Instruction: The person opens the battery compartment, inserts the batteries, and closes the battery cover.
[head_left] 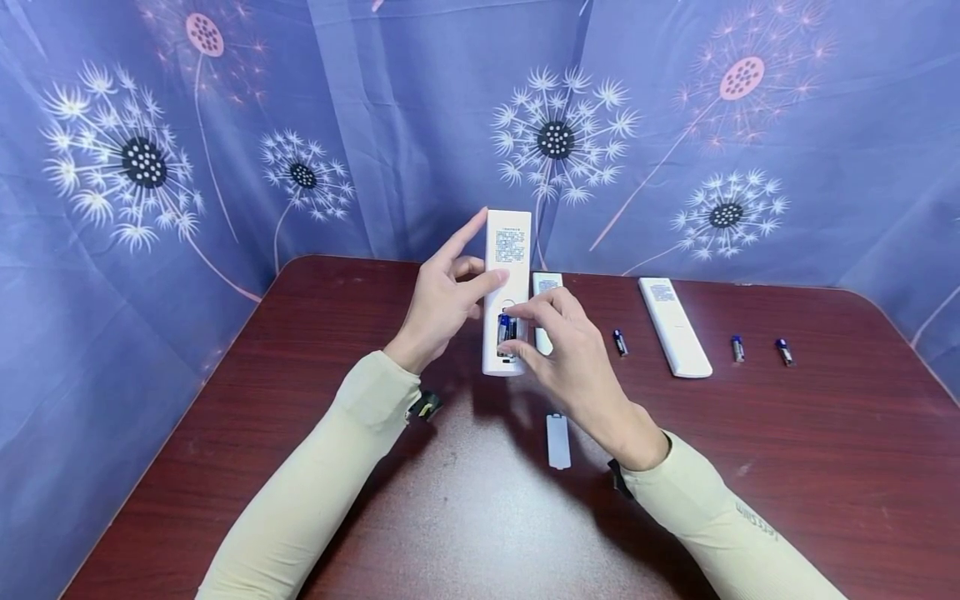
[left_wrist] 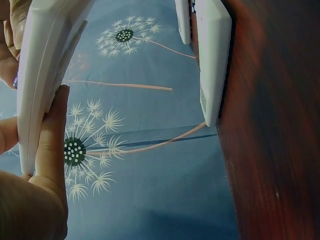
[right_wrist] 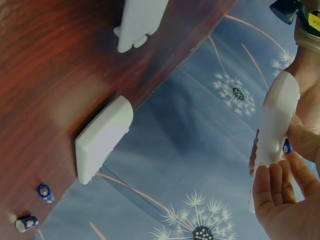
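Observation:
My left hand (head_left: pixel 465 271) grips a white remote (head_left: pixel 507 250) above the table, its back facing me and its battery bay open. The thumb (left_wrist: pixel 50 150) lies along the remote's edge (left_wrist: pixel 45 75), and the index finger points up beside it. My right hand (head_left: pixel 519 332) pinches a blue battery (head_left: pixel 506 327) that sits in the bay, index at its top and thumb at its bottom. In the right wrist view the battery (right_wrist: pixel 286 146) peeks out beside the remote (right_wrist: pixel 275 130). The battery cover (head_left: pixel 558 440) lies on the table below my right hand.
A second white remote (head_left: pixel 542 287) lies partly hidden behind my right hand; a third (head_left: pixel 673 325) lies to the right. Three loose batteries (head_left: pixel 619 342) (head_left: pixel 738 348) (head_left: pixel 783 351) lie on the dark red table (head_left: pixel 750 467). Blue dandelion-print cloth walls surround the table.

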